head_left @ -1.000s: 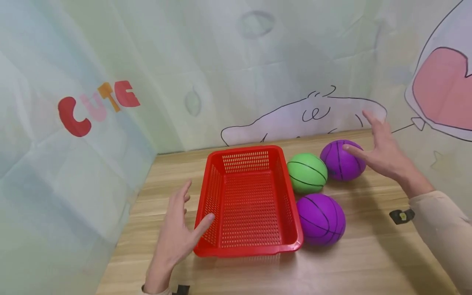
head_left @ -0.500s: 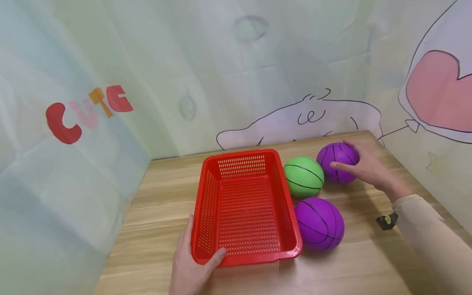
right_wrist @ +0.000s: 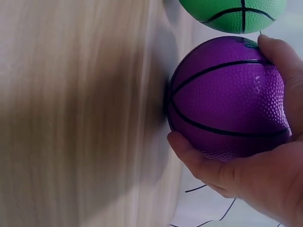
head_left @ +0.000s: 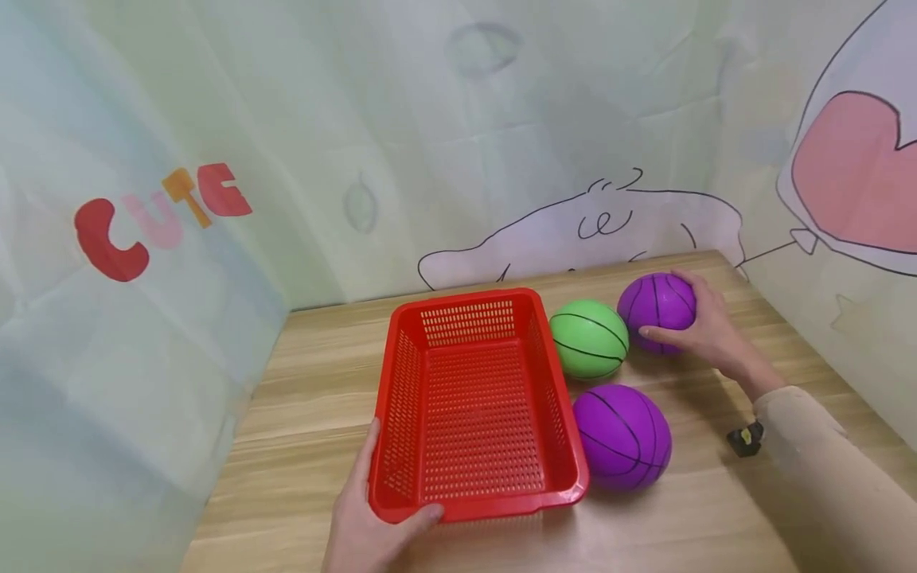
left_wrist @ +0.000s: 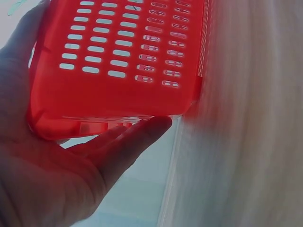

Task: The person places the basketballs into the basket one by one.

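A red mesh basket (head_left: pixel 392 414) stands empty on the wooden table (head_left: pixel 315 382). My left hand (head_left: pixel 365 521) grips its near left corner, thumb over the front rim; in the left wrist view the left hand (left_wrist: pixel 71 165) cups the basket (left_wrist: pixel 118 61) corner. Right of the basket lie a green ball (head_left: pixel 589 338), a near purple ball (head_left: pixel 622 436) and a far purple ball (head_left: pixel 655 301). My right hand (head_left: pixel 709 333) curls round the far purple ball from the right. In the right wrist view the right hand (right_wrist: pixel 255 182) wraps the purple ball (right_wrist: pixel 227 94), the green ball (right_wrist: pixel 232 12) just beyond.
Printed curtains close in the table at the back and both sides, with red "CUTE" letters (head_left: pixel 158 219) on the left. A small black and yellow object (head_left: pixel 745 439) lies by my right sleeve (head_left: pixel 824 454). Bare wood shows left of the basket and along the front.
My left hand closed in and took hold of the basket's near left corner. My right hand dropped from above onto the far purple ball and curled round it.
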`<state>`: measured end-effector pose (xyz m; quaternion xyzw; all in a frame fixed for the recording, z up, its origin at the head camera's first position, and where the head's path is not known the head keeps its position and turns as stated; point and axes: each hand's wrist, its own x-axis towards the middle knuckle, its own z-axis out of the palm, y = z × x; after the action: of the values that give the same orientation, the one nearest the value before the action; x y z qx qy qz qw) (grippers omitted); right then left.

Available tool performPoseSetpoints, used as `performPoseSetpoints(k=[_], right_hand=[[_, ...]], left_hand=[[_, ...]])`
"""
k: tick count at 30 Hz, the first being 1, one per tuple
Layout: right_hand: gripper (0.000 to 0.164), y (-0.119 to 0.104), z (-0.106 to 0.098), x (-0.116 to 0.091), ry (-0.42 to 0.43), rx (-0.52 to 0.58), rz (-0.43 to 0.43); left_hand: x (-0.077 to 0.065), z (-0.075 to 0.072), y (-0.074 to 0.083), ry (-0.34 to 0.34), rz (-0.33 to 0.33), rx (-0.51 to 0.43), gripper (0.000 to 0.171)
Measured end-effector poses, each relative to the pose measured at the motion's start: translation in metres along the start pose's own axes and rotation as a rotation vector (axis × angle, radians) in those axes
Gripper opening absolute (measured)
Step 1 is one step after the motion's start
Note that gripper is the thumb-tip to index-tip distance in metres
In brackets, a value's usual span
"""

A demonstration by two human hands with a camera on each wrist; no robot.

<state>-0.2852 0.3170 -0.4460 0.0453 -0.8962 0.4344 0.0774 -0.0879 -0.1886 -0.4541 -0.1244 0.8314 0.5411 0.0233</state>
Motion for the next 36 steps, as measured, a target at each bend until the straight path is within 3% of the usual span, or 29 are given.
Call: performPoseSetpoints(k=[9, 18, 26, 36], right_hand=[[0.118, -0.007, 0.001, 0.002, 0.116, 0.036, -0.008], [0.121, -0.051, -0.018, -0.004, 0.189, 0.032, -0.038], [0.121, -0.104, -0.017, -0.018, 0.159, 0.092, -0.119], [0.125, -0.156, 0.005, -0.037, 0.05, 0.179, -0.261]], left_hand=[[0.002, -0.002, 0.001, -0.032, -0.015, -0.041, 0.135], [0.003, -0.002, 0.001, -0.051, -0.029, -0.038, 0.137], [0.003, -0.003, 0.0, -0.069, -0.007, -0.081, 0.134], [0.003, -0.003, 0.001, -0.06, -0.011, -0.06, 0.132]])
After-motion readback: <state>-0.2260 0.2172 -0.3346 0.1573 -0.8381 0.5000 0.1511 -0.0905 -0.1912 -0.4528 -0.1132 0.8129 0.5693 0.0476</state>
